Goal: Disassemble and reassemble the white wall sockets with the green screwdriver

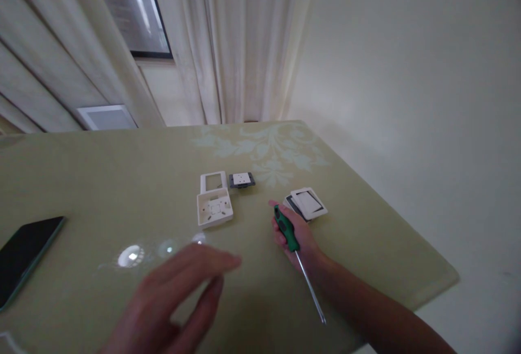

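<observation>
A screwdriver (pixel 286 229) with a green and black handle lies along my right hand (pixel 303 237), its steel shaft pointing back toward me. My right fingers are closed, next to a stacked white frame and dark-edged switch unit (pixel 308 203); whether they touch it is hard to see. In the foreground, my left hand (pixel 175 294) hovers empty, thumb and fingers apart. Ahead of it sits an open white wall box (pixel 214 208) with holes in its base. A white rectangular frame (pixel 213 174) leans behind that box, and a white socket insert with dark edges (pixel 241 179) lies beside them.
A dark phone (pixel 28 251) rests at the left of the table (pixel 122 180), which has a pale leaf pattern at the back. Curtains (pixel 244 44) hang behind it. Along the right runs a plain wall (pixel 407 99), close to the table's edge.
</observation>
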### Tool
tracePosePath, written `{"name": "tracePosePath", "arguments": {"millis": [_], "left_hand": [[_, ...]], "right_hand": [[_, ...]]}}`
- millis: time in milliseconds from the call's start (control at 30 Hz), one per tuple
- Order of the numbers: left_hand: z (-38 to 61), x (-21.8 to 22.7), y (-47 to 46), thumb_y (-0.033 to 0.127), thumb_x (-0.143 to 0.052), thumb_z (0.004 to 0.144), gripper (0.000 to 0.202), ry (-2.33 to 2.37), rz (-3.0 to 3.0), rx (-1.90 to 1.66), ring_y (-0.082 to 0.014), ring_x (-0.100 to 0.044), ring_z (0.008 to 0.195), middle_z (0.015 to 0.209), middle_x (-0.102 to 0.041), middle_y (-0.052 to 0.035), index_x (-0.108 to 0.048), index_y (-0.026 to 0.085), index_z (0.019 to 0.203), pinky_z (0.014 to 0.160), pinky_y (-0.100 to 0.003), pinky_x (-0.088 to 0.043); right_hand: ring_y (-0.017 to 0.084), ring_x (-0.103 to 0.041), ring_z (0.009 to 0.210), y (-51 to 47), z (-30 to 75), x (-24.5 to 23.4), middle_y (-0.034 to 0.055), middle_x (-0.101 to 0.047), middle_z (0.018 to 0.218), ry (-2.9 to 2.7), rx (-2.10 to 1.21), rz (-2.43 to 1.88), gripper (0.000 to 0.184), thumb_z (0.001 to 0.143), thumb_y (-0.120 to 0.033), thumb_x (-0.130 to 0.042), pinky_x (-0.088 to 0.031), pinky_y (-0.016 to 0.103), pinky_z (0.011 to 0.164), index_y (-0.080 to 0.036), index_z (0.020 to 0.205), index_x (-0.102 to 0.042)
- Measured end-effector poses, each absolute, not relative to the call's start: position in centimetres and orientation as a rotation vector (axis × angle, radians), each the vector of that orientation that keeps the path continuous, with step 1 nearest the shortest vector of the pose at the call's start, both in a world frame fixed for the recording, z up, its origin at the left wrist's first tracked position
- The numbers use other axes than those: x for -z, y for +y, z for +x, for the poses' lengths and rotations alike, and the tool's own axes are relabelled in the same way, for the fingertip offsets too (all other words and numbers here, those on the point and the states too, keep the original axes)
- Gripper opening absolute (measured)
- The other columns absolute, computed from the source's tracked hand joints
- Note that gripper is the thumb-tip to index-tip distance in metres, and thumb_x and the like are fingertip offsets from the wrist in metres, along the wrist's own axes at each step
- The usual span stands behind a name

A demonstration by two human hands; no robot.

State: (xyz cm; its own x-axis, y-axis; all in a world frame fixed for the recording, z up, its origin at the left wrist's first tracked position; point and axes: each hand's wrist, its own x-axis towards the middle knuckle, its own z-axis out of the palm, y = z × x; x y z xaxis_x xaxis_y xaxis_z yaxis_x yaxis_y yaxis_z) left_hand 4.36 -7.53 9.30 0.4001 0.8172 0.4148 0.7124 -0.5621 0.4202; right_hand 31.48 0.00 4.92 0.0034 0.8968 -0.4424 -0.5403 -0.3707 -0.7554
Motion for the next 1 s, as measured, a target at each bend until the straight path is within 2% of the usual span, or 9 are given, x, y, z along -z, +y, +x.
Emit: {"name": "tracePosePath", "arguments": {"millis": [133, 300, 467, 567, 633, 667, 767, 833, 1000], "left_hand": [[2.9, -5.3, -1.6, 0.031, -0.049, 0.109, 0.037, 1.647, 2.647, -0.823, -0.0377, -0.072, 0.119, 0.136, -0.077, -0.014, -0.068, 0.023, 0.14, 0.101, -0.06, -0.059], [2.0, -2.2, -0.8, 0.024, -0.051, 0.108, 0.027, 1.618, 2.705, -0.645, -0.035, -0.071, 0.116, 0.121, -0.079, -0.0126, -0.077, 0.021, 0.116, 0.097, -0.051, -0.061], [4.1, -4.5, -4.0, 0.014, -0.069, 0.096, 0.018, 1.458, 2.662, -0.362, -0.0336, -0.072, 0.106, 0.113, -0.079, -0.0043, -0.078, 0.029, 0.103, 0.09, -0.052, -0.059], [5.9, -6.8, -3.2, 0.031, -0.076, 0.097, 0.003, 1.316, 2.541, -0.247, -0.0326, -0.072, 0.102, 0.107, -0.077, -0.0031, -0.077, 0.029, 0.096, 0.089, -0.052, -0.058], [7.1, -7.8, -0.4, 0.041, -0.064, 0.107, 0.023, 1.354, 2.471, -0.321, -0.03, -0.071, 0.101, 0.102, -0.075, -0.0051, -0.076, 0.027, 0.094, 0.091, -0.049, -0.057], [7.7, -8.1, 1.5, 0.041, -0.06, 0.109, 0.027, 1.399, 2.442, -0.385, -0.0287, -0.071, 0.105, 0.106, -0.075, -0.0066, -0.076, 0.025, 0.096, 0.096, -0.047, -0.056], [9.2, -8.1, 8.1, 0.036, -0.062, 0.107, 0.034, 1.514, 2.391, -0.459, -0.0326, -0.06, 0.138, 0.145, -0.067, -0.0153, -0.069, 0.019, 0.136, 0.119, -0.051, -0.045], [9.9, -7.6, 11.9, 0.035, -0.07, 0.103, 0.042, 1.517, 2.378, -0.405, -0.0381, -0.055, 0.145, 0.152, -0.063, -0.0203, -0.066, 0.016, 0.14, 0.122, -0.058, -0.042], [10.3, -6.8, 15.6, 0.039, -0.075, 0.102, 0.031, 1.368, 2.372, -0.194, -0.0256, -0.074, 0.108, 0.12, -0.075, -0.0087, -0.071, 0.017, 0.124, 0.098, -0.048, -0.061]], "right_hand": [[0.007, -0.047, 0.042, -0.5, 30.9, -4.7, -0.0041, -0.067, 0.065, -0.441, -1.628, -1.146, 0.064, 0.071, -0.051, -0.092, -0.034, 0.017, 0.039, -0.02, 0.121, -0.069], [0.006, -0.046, 0.042, 0.4, 31.3, -4.4, -0.0059, -0.065, 0.062, -0.391, -1.567, -1.144, 0.063, 0.066, -0.055, -0.094, -0.03, 0.016, 0.038, -0.022, 0.11, -0.065], [0.007, -0.048, 0.041, 1.3, 31.7, -4.3, -0.0061, -0.065, 0.061, -0.372, -1.527, -1.126, 0.062, 0.064, -0.056, -0.095, -0.03, 0.016, 0.039, -0.023, 0.105, -0.063], [0.007, -0.047, 0.041, 1.3, 31.6, -4.3, -0.0062, -0.065, 0.061, -0.368, -1.53, -1.128, 0.062, 0.064, -0.056, -0.094, -0.029, 0.016, 0.04, -0.023, 0.106, -0.063], [0.007, -0.047, 0.041, 1.4, 31.6, -4.2, -0.006, -0.066, 0.062, -0.374, -1.536, -1.131, 0.061, 0.065, -0.055, -0.094, -0.029, 0.017, 0.039, -0.022, 0.107, -0.064], [0.007, -0.047, 0.041, 1.4, 31.6, -4.2, -0.0058, -0.066, 0.062, -0.38, -1.537, -1.132, 0.06, 0.065, -0.055, -0.093, -0.03, 0.017, 0.039, -0.022, 0.107, -0.065], [0.007, -0.048, 0.041, 1.5, 31.6, -4.1, -0.0053, -0.067, 0.063, -0.409, -1.528, -1.127, 0.058, 0.066, -0.054, -0.093, -0.031, 0.017, 0.039, -0.021, 0.106, -0.067], [0.007, -0.048, 0.042, 1.5, 31.6, -4.0, -0.0054, -0.066, 0.062, -0.429, -1.517, -1.123, 0.059, 0.065, -0.055, -0.092, -0.032, 0.018, 0.04, -0.021, 0.106, -0.068], [0.007, -0.048, 0.042, 1.5, 31.6, -4.0, -0.0055, -0.065, 0.063, -0.465, -1.502, -1.115, 0.057, 0.067, -0.059, -0.089, -0.031, 0.018, 0.04, -0.021, 0.105, -0.069]]}}
